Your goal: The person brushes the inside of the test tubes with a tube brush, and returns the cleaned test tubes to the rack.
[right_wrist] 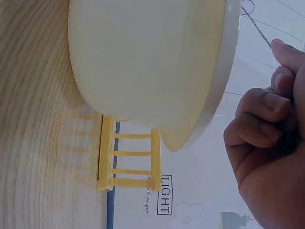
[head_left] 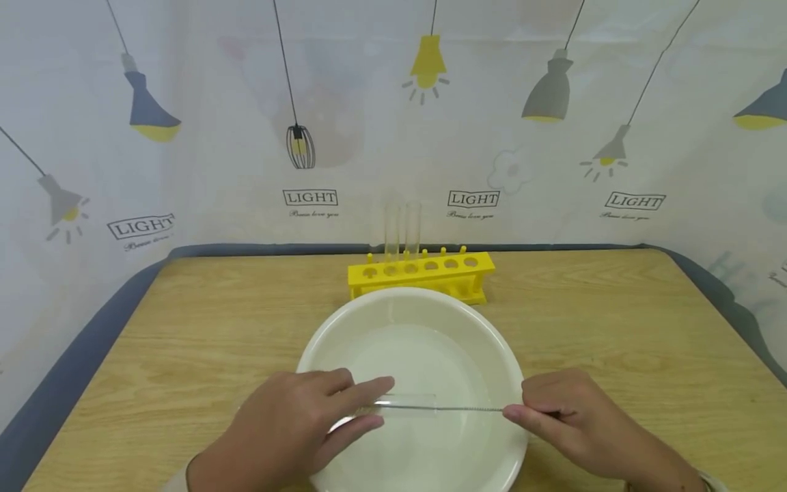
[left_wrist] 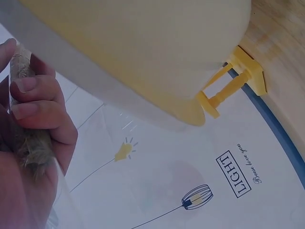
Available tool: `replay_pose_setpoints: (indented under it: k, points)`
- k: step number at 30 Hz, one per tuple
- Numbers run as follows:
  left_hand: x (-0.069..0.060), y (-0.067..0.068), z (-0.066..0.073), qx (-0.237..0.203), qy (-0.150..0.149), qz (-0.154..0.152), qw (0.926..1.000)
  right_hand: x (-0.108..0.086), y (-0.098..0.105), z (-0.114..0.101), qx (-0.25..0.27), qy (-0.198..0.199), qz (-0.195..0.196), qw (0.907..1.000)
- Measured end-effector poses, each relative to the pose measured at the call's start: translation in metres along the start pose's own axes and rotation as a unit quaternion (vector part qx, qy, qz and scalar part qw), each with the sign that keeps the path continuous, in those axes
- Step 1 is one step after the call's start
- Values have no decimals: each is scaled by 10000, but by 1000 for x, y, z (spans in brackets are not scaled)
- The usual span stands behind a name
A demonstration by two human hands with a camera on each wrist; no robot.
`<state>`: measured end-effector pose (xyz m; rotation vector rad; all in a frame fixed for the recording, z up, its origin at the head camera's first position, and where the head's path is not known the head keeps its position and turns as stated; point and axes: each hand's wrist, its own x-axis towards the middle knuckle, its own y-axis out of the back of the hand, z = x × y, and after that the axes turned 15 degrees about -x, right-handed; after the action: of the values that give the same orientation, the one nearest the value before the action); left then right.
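Observation:
My left hand (head_left: 301,417) grips a clear glass test tube (head_left: 412,402) that lies level over the white basin (head_left: 513,355). Inside the tube sits the bristle head of a test tube brush (left_wrist: 34,143), seen between the curled fingers in the left wrist view. The brush's twisted wire handle (head_left: 470,408) runs out of the tube's mouth to the right. My right hand (head_left: 572,420) pinches that wire between thumb and index finger near the basin's right rim. In the right wrist view, its other fingers (right_wrist: 259,131) are curled in. Water appears to lie in the basin.
Right behind the basin stands a yellow test tube rack (head_left: 430,265), close to its far rim. Two clear test tubes (head_left: 412,229) stand upright in the rack's left part. The wooden table (head_left: 615,307) ends at a printed curtain (head_left: 381,102) at the back.

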<state>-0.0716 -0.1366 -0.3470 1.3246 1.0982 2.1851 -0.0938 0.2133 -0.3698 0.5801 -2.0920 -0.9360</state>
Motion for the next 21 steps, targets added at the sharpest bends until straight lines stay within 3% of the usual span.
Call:
replay_pose_setpoints:
  k: [11,19,21]
  points:
    - [0,2,-2,30,91,-10,10000,-1,3,3,189,-163,-42,9997]
    - [-2,4,-6,103,47,60,9999,-4,-1,17,346,400,453,9976]
    - [-2,4,-6,118,92,30,9999,-5,0,18,339,342,414,9980]
